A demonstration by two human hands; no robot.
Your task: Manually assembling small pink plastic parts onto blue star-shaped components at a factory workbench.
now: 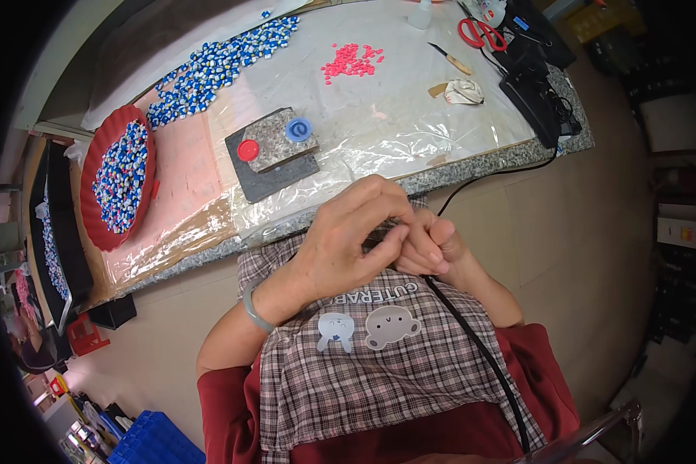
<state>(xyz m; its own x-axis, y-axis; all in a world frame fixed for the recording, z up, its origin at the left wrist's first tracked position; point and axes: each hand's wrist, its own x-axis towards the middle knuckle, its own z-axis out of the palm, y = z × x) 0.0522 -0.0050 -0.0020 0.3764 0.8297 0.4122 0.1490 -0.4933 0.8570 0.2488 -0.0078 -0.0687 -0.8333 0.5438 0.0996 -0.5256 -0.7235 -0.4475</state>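
My left hand (353, 230), with a pale bangle (257, 311) at its wrist, is closed and curled over toward my right hand. The two hands touch in front of the plaid apron (379, 379), by the near edge of the table. My right hand (433, 244) is closed too, its fingers bent inward. Whatever the fingers may hold is hidden. Beyond my left hand, a stone block (274, 155) rests on a dark slab (278, 182). A small red cap (247, 150) and a blue round lid (298, 130) sit on the block.
Blue-and-white small pieces (209, 73) lie heaped at the far left; more fill a red scalloped basket (88, 174). Small pink pieces (351, 62) are scattered mid-table. Red-handled scissors (481, 35), a knife (450, 58), crumpled tissue (464, 92) and a black cable (491, 173) lie right.
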